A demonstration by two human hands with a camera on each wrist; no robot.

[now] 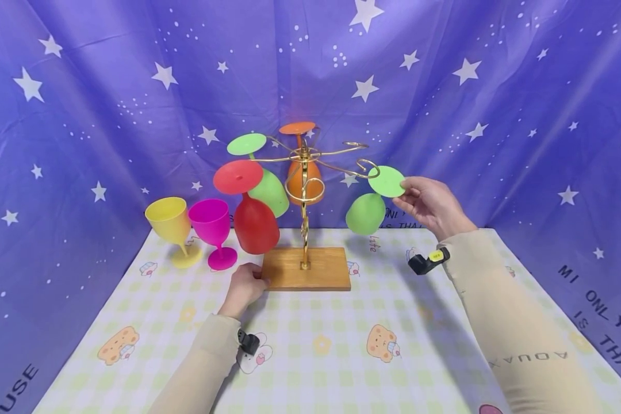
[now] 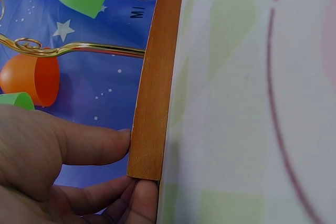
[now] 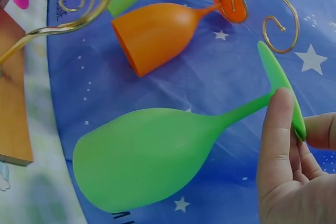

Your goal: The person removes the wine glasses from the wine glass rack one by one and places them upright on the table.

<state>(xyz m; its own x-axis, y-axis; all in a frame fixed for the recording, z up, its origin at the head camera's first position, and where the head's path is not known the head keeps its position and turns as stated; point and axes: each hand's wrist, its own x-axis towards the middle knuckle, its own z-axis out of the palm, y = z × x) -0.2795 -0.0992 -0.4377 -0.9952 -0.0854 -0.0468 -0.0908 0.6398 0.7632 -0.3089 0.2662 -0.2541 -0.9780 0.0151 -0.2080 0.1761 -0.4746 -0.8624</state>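
In my right hand [image 1: 432,208] a green goblet [image 1: 365,214] hangs upside down, its round foot pinched between thumb and fingers. The foot is close to a curled hook on the right side of the gold glass rack [image 1: 305,221]; in the right wrist view the goblet [image 3: 147,156] is apart from the hooks. My left hand [image 1: 244,290] grips the left end of the rack's wooden base [image 1: 306,279], thumb on top and fingers at the end and underside. A red goblet [image 1: 256,224], another green goblet [image 1: 270,192] and an orange goblet [image 1: 306,183] hang inverted on the rack.
A yellow goblet [image 1: 168,221] and a magenta goblet [image 1: 210,224] stand upright left of the rack. A checked cloth [image 1: 321,368] covers the table. Behind it hangs a blue curtain [image 1: 310,57] with white stars. Several gold hooks stick out at the rack's right and front.
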